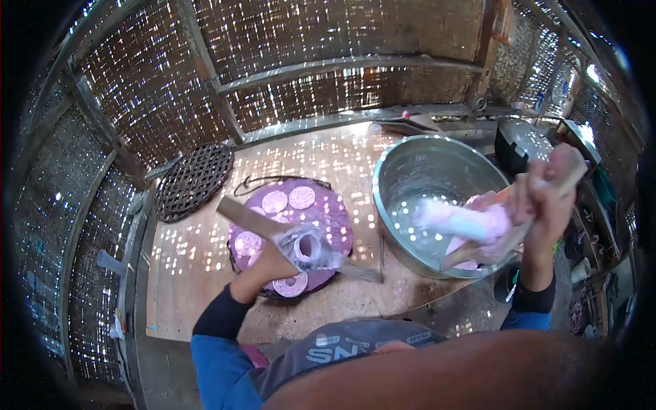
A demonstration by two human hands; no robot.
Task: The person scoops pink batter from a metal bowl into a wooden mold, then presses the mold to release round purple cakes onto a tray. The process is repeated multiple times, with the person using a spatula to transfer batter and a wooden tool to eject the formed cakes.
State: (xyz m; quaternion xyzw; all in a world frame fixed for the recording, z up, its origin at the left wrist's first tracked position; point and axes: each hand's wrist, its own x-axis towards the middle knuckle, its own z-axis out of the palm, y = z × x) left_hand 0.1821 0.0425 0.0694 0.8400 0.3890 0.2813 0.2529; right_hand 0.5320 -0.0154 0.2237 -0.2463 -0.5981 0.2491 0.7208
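Observation:
My left hand (270, 262) is closed round a wooden press body (249, 217), a bar with a round, dough-smeared opening in its middle. It is held above a round purple mat (335, 205), on which lie several flat pink noodle-like discs (301, 197). Over the rim of a large metal basin (424, 154), my right hand (547, 195) grips a wooden plunger (454, 222) by its crossbar. The plunger's pale cylinder points left and is blurred by motion. Pink dough (465, 263) shows in the basin, partly hidden behind the plunger.
A dark woven rack (195, 181) lies at the table's far left. Both mat and basin stand on a wooden table (184, 294) dappled with light. Behind it rises a woven bamboo wall (342, 34). Dark cookware (523, 140) stands beyond the basin at the right.

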